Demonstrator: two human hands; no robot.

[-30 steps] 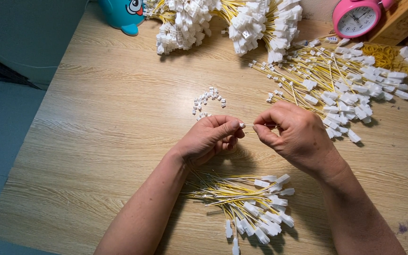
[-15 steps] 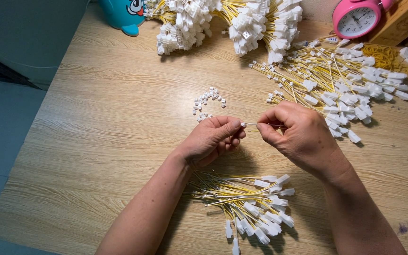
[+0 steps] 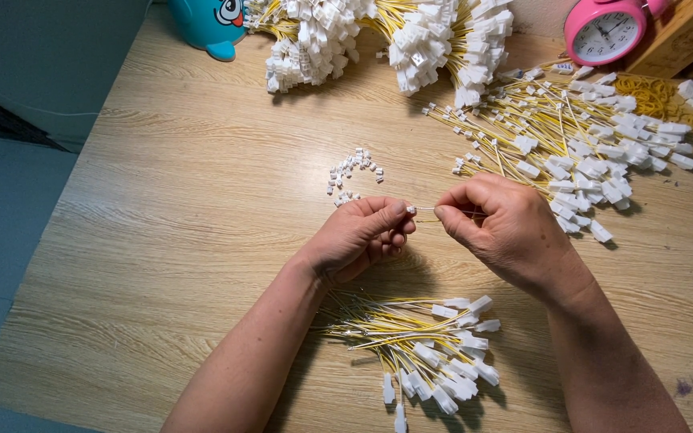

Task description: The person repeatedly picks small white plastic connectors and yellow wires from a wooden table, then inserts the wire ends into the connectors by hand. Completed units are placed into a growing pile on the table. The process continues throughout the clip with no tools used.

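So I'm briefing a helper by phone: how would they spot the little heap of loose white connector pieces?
Start at the wooden table, then the left hand. Just beyond its fingertips lies the small cluster of loose white connector pieces. Unlike the wired piles around it, it has no yellow wires.

A pink alarm clock (image 3: pixel 605 30) and a blue toy figure (image 3: pixel 212 24) stand at the wooden table's (image 3: pixel 162 240) far edge.

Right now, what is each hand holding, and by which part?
The left hand pinches a small white connector at its fingertips; the right hand pinches a thin wire near its tip.
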